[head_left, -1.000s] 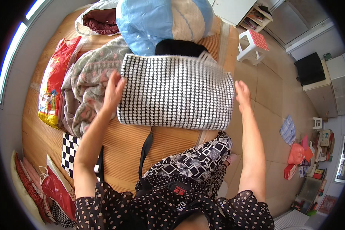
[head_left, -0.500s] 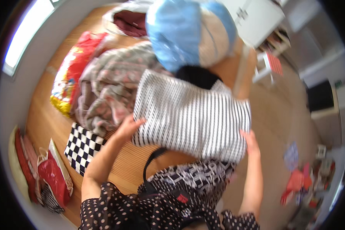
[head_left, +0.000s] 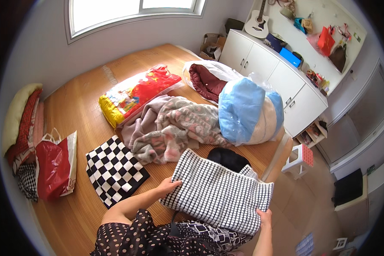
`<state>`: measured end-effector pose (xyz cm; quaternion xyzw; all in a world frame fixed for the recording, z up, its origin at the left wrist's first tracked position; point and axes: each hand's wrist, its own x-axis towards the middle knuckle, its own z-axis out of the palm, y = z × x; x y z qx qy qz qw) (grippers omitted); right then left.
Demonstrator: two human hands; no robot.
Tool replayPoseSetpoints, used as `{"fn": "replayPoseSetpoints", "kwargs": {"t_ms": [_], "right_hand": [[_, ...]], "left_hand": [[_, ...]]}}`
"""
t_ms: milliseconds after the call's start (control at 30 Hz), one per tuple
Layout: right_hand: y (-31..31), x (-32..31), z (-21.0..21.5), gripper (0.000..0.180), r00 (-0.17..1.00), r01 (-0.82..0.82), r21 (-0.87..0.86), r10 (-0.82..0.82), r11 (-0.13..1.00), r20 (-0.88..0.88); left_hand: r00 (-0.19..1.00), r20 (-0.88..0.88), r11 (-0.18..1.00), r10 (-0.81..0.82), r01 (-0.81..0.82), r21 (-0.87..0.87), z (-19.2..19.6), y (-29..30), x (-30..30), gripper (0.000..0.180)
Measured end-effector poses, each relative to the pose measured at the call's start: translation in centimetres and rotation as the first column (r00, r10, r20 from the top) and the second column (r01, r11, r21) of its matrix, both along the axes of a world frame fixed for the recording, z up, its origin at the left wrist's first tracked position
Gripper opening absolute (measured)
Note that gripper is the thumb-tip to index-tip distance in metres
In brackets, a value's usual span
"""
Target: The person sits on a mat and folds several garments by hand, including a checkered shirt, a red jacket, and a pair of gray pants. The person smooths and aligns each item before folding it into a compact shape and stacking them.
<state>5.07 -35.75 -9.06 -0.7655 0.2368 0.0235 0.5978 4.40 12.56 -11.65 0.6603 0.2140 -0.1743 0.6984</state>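
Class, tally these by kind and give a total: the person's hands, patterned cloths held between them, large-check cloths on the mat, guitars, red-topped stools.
Left hand and right hand: 2
Held patterned cloth: 1
Large-check cloth: 1
Guitar: 1
Red-topped stool: 1
Total: 6

- Window (head_left: 111, 13) at 11 o'clock: blown-out white, daylight source.
- Blue bundle (head_left: 241, 104), 2 o'clock: small plastic glints.
- Floor (head_left: 305, 205), 4 o'clock: dimmer.
- Straight lines bow toward a black rim.
- Centre sharp.
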Motion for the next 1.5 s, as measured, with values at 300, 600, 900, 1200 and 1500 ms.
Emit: {"fn": "replayPoseSetpoints", "kwargs": {"t_ms": [300, 600, 900, 1200, 1500], "right_hand": [[2.5, 1.0, 3.4, 0.047, 0.991, -0.121, -0.855, 0.108, 0.505, -0.077], [5.1, 2.1, 2.5, 0.048, 0.901, -0.411, -0.866, 0.273, 0.285, -0.338], [3.3, -0.2, 2.8, 0.042, 0.864, -0.466, -0.788, 0.400, 0.403, -0.306], [3.9, -0.6, 2.5, 0.041, 0.868, -0.454, -0.762, 0.420, 0.461, -0.263], [2.2, -0.7, 1.5, 0.039, 0.853, -0.442, -0.797, 0.466, 0.411, -0.233]], "left_hand": [[0.977, 0.209, 0.952, -0.037, -0.029, 0.305, 1.6, 2.3, -1.9, 0.042], [0.745, 0.667, 0.624, 0.010, -0.526, 0.578, 0.0, 10.8, -2.5, 0.026], [0.795, 0.558, 0.537, -0.239, -0.370, 0.758, -0.8, 8.9, -4.9, 0.042], [0.911, 0.338, 0.169, -0.237, -0.304, 0.938, -1.7, 10.7, -6.8, 0.081], [0.969, 0.132, 0.035, -0.208, -0.127, 0.991, -2.1, 17.7, -7.4, 0.052]]}}
